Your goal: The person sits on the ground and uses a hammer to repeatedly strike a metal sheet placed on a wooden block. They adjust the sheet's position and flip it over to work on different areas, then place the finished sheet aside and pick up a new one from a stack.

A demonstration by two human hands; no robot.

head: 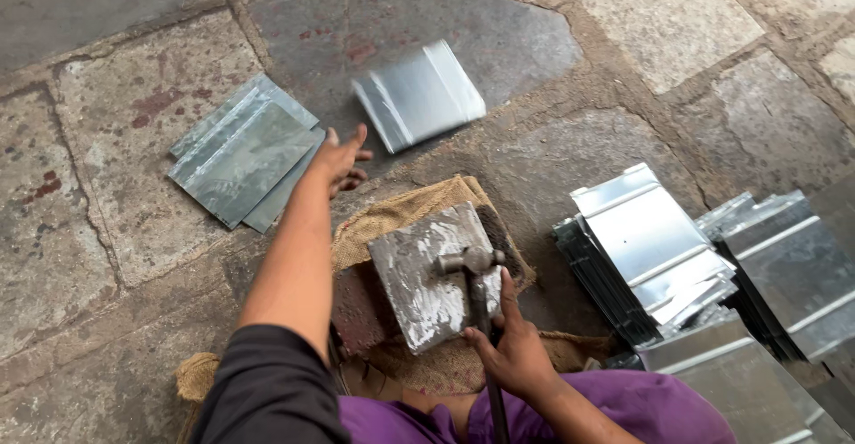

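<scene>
The right hand point(512, 350) has its fingers wrapped around a hammer point(476, 270) resting on a metal block point(427, 275) on burlap, while the left hand point(340, 157), fingers spread, reaches toward a blurred metal sheet point(419, 95) above the stone floor point(89, 186).

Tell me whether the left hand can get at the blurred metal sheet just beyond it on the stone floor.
Probably yes. The left hand is open and stretched toward the metal sheet, with only bare stone floor between them. The sheet is blurred, so whether it lies still cannot be told.
</scene>
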